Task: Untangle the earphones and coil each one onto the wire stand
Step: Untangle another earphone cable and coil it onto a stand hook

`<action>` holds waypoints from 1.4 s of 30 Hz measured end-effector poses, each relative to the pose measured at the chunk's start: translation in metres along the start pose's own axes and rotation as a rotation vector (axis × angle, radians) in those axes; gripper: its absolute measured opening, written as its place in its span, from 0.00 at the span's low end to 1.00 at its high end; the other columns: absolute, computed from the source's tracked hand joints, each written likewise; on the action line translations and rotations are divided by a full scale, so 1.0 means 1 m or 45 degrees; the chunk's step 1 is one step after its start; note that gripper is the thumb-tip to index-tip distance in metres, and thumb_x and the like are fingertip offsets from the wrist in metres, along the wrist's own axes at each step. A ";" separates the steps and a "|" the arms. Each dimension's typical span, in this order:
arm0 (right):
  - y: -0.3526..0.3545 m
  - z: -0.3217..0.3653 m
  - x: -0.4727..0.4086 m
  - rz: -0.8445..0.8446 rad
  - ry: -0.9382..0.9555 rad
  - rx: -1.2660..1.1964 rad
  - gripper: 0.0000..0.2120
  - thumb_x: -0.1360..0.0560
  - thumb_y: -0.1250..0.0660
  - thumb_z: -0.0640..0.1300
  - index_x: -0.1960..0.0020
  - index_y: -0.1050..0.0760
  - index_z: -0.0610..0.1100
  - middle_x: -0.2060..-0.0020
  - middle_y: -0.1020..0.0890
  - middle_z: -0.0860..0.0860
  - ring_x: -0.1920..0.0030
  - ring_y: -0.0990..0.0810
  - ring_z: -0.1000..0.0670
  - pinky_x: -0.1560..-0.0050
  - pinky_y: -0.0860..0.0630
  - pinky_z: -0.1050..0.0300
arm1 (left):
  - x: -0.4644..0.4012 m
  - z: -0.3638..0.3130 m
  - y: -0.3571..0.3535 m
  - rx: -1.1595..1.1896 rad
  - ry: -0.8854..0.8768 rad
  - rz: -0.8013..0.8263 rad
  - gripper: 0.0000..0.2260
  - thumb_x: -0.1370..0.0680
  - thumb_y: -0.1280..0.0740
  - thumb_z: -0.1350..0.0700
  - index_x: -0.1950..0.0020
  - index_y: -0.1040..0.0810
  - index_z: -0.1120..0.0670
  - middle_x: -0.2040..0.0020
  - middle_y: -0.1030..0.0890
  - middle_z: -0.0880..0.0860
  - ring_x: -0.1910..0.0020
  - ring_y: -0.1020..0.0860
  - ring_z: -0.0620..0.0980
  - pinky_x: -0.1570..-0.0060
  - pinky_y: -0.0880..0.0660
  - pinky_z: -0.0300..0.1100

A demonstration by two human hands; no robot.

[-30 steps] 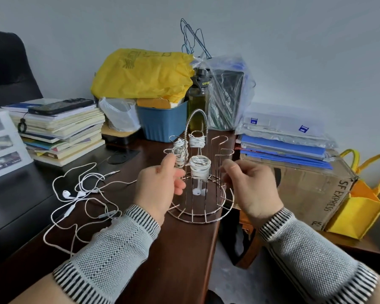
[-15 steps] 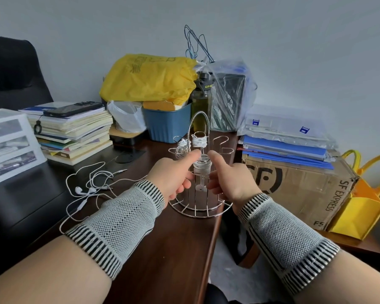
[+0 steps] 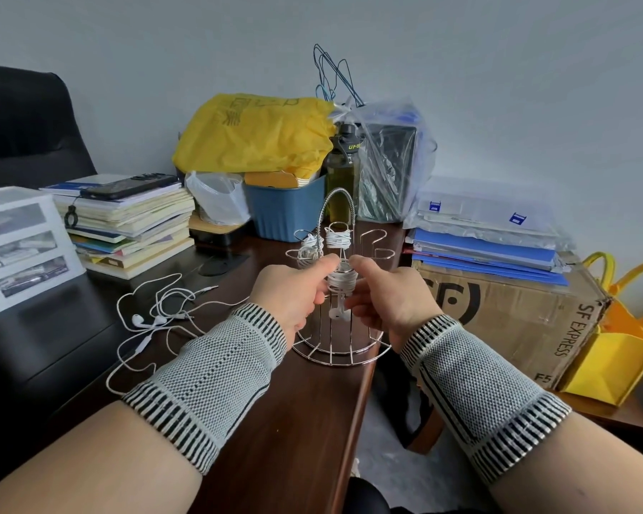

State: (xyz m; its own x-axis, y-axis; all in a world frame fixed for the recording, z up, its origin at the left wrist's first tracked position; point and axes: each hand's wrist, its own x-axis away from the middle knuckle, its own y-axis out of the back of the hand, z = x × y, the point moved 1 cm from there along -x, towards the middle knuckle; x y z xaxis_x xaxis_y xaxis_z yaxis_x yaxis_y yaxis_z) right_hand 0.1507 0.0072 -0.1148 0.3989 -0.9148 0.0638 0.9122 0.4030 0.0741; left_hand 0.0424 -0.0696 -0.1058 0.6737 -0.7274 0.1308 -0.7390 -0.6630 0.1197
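Rightward, at three o'clock, a brown cardboard box [image 3: 513, 313] reads "SF EXPRESS". Left hand [image 3: 288, 296] and right hand [image 3: 388, 298] pinch a white coiled earphone [image 3: 341, 280] on the silver wire stand [image 3: 340, 350], fingers curled, thumbs flanking it.

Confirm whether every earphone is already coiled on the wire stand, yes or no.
No: a loose tangle of white earphones lies on the desk left of the wire stand, which holds only some coiled ones.

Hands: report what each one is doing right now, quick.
Left hand: fingers curled, thumb on the coiled earphone on the stand.
Right hand: fingers curled, thumb on the same coil.
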 end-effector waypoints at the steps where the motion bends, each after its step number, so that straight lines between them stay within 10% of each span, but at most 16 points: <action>1: -0.001 0.000 0.000 0.001 -0.004 -0.011 0.21 0.26 0.32 0.54 0.62 0.20 0.35 0.71 0.18 0.43 0.74 0.25 0.50 0.71 0.28 0.60 | 0.000 0.000 0.000 0.011 0.000 -0.002 0.20 0.28 0.27 0.43 0.55 0.17 0.61 0.75 0.28 0.48 0.77 0.36 0.44 0.77 0.40 0.36; 29: 0.002 0.000 0.010 0.002 -0.020 -0.172 0.18 0.25 0.34 0.52 0.61 0.22 0.36 0.73 0.20 0.43 0.75 0.27 0.49 0.70 0.28 0.58 | 0.006 0.013 0.002 0.002 -0.125 -0.006 0.21 0.22 0.37 0.38 0.57 0.16 0.54 0.77 0.26 0.48 0.80 0.34 0.42 0.76 0.37 0.36; 35: -0.003 -0.036 0.017 0.146 0.003 -0.314 0.06 0.24 0.35 0.38 0.48 0.24 0.36 0.75 0.22 0.43 0.79 0.29 0.51 0.78 0.34 0.63 | 0.003 0.045 0.002 -0.254 -0.395 -0.135 0.21 0.22 0.33 0.52 0.76 0.24 0.53 0.81 0.28 0.49 0.78 0.34 0.46 0.70 0.35 0.40; 42: -0.018 -0.043 0.012 0.163 0.198 -0.375 0.07 0.23 0.35 0.37 0.60 0.24 0.39 0.75 0.23 0.44 0.77 0.29 0.49 0.78 0.33 0.63 | 0.001 0.059 -0.004 -0.281 -0.565 -0.077 0.12 0.22 0.33 0.55 0.59 0.18 0.39 0.76 0.23 0.46 0.75 0.26 0.40 0.65 0.26 0.41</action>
State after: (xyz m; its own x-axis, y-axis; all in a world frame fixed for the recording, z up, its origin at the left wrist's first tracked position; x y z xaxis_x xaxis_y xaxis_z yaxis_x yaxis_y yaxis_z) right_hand 0.1431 -0.0119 -0.1585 0.5005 -0.8599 -0.1003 0.8327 0.5099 -0.2160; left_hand 0.0459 -0.0778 -0.1644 0.6146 -0.7261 -0.3083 -0.6489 -0.6876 0.3258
